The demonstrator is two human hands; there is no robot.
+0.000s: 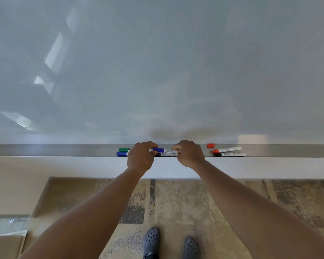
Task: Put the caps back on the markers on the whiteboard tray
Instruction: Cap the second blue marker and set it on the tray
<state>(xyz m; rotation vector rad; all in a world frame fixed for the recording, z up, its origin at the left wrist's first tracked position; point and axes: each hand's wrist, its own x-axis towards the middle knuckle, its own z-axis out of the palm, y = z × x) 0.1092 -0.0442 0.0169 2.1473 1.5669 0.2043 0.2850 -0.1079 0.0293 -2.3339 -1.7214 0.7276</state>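
Observation:
A blue-capped white marker [166,150] is held level just above the metal whiteboard tray [64,150]. My left hand [141,157] pinches its blue cap end. My right hand [190,153] grips its other end. Under it another marker [166,155] lies on the tray, mostly hidden. Left of my hands lie a green-capped marker [124,149] and a blue-capped marker [121,153], their bodies hidden by my left hand. To the right sit a loose red cap [210,145], an uncapped red marker [225,150] and an uncapped black marker [229,154].
The whiteboard [157,62] fills the upper view. A white ledge [82,166] runs under the tray. Patterned carpet [176,202] and my two dark clogs [151,240] are below. A cardboard box corner [6,243] is at the lower left.

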